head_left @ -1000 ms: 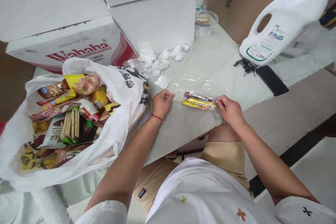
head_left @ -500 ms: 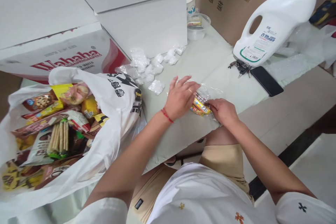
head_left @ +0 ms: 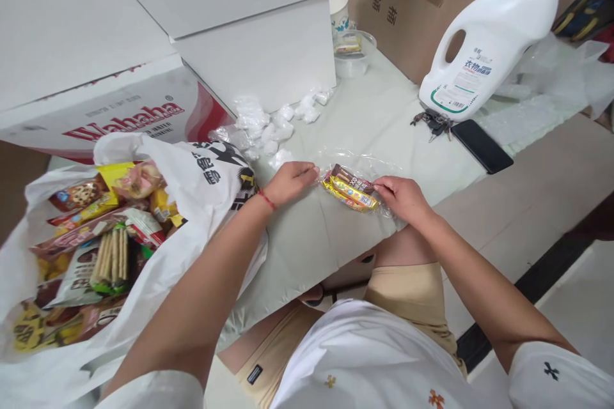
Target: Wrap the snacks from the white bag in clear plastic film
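Observation:
In front of me on the table, a clear plastic bag (head_left: 384, 163) lies flat with several wrapped snack bars (head_left: 349, 192), yellow and brown, inside it. My left hand (head_left: 291, 183) pinches the bag's left edge between thumb and fingers. At the opposite side, my right hand (head_left: 405, 197) grips the bag's right edge, close to the ends of the bars. Left of my left arm stands a large white shopping bag (head_left: 206, 230), its mouth wide and full of packaged snacks (head_left: 96, 236).
Crumpled clear plastic bundles (head_left: 273, 124) lie beyond my left hand, before white boxes (head_left: 259, 51). A plastic tub (head_left: 352, 64) and paper cup (head_left: 338, 9) stand at the back. On the right are a white detergent bottle (head_left: 489, 45), keys (head_left: 434, 124) and a black phone (head_left: 482, 146).
My left hand has moved left from above the snack bars to the bag's left edge and closed on it. The bars now show more fully. My right hand keeps its grip.

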Demonstrator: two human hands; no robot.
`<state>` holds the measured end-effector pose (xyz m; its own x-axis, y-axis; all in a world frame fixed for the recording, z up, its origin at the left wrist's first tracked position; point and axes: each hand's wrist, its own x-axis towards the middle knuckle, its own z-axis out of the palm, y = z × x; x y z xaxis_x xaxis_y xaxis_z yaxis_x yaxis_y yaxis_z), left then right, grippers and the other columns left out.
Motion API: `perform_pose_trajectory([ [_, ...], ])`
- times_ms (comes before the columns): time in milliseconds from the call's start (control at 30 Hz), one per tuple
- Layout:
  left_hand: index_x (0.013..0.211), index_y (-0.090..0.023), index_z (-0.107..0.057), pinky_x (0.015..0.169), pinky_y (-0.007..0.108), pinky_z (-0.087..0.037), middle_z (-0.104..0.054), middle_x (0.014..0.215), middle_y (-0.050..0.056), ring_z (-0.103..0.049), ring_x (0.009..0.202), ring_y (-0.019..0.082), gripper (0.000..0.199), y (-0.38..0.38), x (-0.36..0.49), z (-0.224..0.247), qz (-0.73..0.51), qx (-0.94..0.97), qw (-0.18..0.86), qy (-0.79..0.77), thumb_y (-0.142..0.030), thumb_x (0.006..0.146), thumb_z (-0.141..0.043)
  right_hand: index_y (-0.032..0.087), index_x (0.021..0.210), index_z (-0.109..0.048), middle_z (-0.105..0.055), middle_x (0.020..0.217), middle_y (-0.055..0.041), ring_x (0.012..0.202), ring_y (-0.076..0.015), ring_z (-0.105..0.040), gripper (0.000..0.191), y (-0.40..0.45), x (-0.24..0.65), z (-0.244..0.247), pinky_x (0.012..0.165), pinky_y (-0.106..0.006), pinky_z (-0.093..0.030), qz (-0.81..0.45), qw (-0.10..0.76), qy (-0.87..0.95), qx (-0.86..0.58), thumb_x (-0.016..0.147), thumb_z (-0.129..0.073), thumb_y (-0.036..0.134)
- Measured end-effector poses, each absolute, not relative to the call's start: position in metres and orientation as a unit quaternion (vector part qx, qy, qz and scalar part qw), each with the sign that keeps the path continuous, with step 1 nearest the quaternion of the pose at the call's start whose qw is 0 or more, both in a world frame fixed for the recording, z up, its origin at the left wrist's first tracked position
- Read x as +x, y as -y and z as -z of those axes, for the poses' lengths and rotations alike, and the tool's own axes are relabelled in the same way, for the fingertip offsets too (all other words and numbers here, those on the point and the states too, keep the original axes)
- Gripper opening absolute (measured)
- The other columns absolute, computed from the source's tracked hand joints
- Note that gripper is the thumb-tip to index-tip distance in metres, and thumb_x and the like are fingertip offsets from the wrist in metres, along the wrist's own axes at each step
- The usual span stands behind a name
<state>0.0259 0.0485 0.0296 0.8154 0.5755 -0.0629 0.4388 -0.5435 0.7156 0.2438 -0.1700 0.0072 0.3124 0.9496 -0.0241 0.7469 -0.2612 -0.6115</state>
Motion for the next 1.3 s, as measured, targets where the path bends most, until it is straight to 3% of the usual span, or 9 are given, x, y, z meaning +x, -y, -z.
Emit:
perform_pose_trajectory([
  [100,0.070,-0.022,-0.055,0.076,0.036,-0.053,-0.062,0.068,0.003,-0.063,0.073,0.020,0.040,-0.042,0.013,-0.017,-0.132,0.818,0.462,-0.315,-0.052,0.095,-0.048,0.023,0.100,-0.075,-0.071,0.077,-0.0003,0.069,-0.0165,-0.060,0.029,0.164,0.247,-0.009,0.066,-0.026,-0.040,-0.254,0.280,0.512,-0.771,0.098,-0.050,0.037],
  [233,0.080,-0.023,-0.058,0.097,0.037,-0.051,-0.071,0.108,0.010,-0.063,0.111,0.024,0.028,-0.037,0.022,-0.011,-0.231,0.795,0.462,-0.317,-0.049,0.090,-0.061,0.022,0.108,-0.076,-0.066,0.066,0.0011,0.063,-0.0165,-0.057,0.033,0.158,0.249,-0.011,0.061,-0.026,-0.038,-0.261,0.248,0.507,-0.783,0.096,-0.048,0.036],
  [333,0.085,-0.023,-0.050,0.098,0.038,-0.052,-0.070,0.122,0.010,-0.068,0.112,0.022,0.029,-0.039,0.038,-0.003,-0.249,0.744,0.545,-0.296,-0.051,0.093,-0.056,0.025,0.131,-0.070,-0.077,0.086,-0.0018,0.075,-0.0185,-0.066,0.041,0.153,0.252,-0.013,0.068,-0.027,-0.044,-0.259,0.205,0.526,-0.784,0.098,-0.046,0.032],
  [467,0.087,-0.024,-0.040,0.076,0.030,-0.056,-0.070,0.104,0.005,-0.070,0.074,0.014,0.033,-0.043,0.049,0.013,-0.281,0.689,0.571,-0.347,-0.054,0.096,-0.050,0.033,0.133,-0.070,-0.074,0.128,0.0005,0.108,-0.0207,-0.070,0.044,0.143,0.258,-0.017,0.086,-0.029,-0.050,-0.283,0.135,0.568,-0.761,0.096,-0.050,0.021],
  [767,0.082,-0.024,-0.045,0.061,0.028,-0.047,-0.060,0.065,-0.004,-0.058,0.054,0.015,0.025,-0.003,-0.005,0.002,-0.279,0.721,0.385,-0.504,-0.045,0.094,-0.052,0.044,0.122,-0.075,-0.077,0.122,0.0054,0.104,-0.0209,-0.071,0.042,0.135,0.262,-0.012,0.079,-0.029,-0.048,-0.231,0.087,0.658,-0.711,0.095,-0.054,0.020],
  [900,0.090,-0.024,-0.051,0.079,0.038,-0.050,-0.063,0.086,0.005,-0.063,0.081,0.023,0.013,0.024,-0.032,-0.001,-0.317,0.746,0.196,-0.552,-0.030,0.084,-0.061,0.045,0.120,-0.075,-0.077,0.100,0.0016,0.093,-0.0205,-0.067,0.046,0.134,0.259,-0.017,0.067,-0.029,-0.037,-0.171,0.047,0.708,-0.683,0.094,-0.050,0.017],
  [1033,0.106,-0.020,-0.058,0.103,0.052,-0.043,-0.062,0.118,0.017,-0.058,0.118,0.032,0.019,0.062,-0.030,-0.023,-0.406,0.794,0.065,-0.447,-0.022,0.087,-0.060,0.041,0.110,-0.078,-0.072,0.084,-0.0022,0.087,-0.0208,-0.062,0.038,0.126,0.253,-0.030,0.063,-0.031,-0.030,-0.166,0.027,0.714,-0.680,0.092,-0.054,0.017],
  [1233,0.126,-0.027,-0.063,0.122,0.055,-0.021,-0.063,0.143,0.010,-0.047,0.143,0.029,0.029,0.075,0.022,-0.044,-0.250,0.935,0.122,-0.222,-0.028,0.100,-0.050,0.035,0.095,-0.079,-0.071,0.082,-0.0047,0.083,-0.0214,-0.063,0.020,0.118,0.245,-0.042,0.063,-0.031,-0.028,-0.159,0.000,0.710,-0.686,0.091,-0.062,0.026],
  [1300,0.117,-0.024,-0.068,0.121,0.060,-0.019,-0.071,0.128,0.011,-0.056,0.133,0.030,0.030,0.061,0.035,-0.036,-0.180,0.937,0.145,-0.262,-0.031,0.105,-0.041,0.035,0.100,-0.080,-0.073,0.083,-0.0050,0.084,-0.0217,-0.063,0.023,0.119,0.245,-0.040,0.063,-0.030,-0.028,-0.151,0.001,0.717,-0.680,0.093,-0.059,0.027],
])
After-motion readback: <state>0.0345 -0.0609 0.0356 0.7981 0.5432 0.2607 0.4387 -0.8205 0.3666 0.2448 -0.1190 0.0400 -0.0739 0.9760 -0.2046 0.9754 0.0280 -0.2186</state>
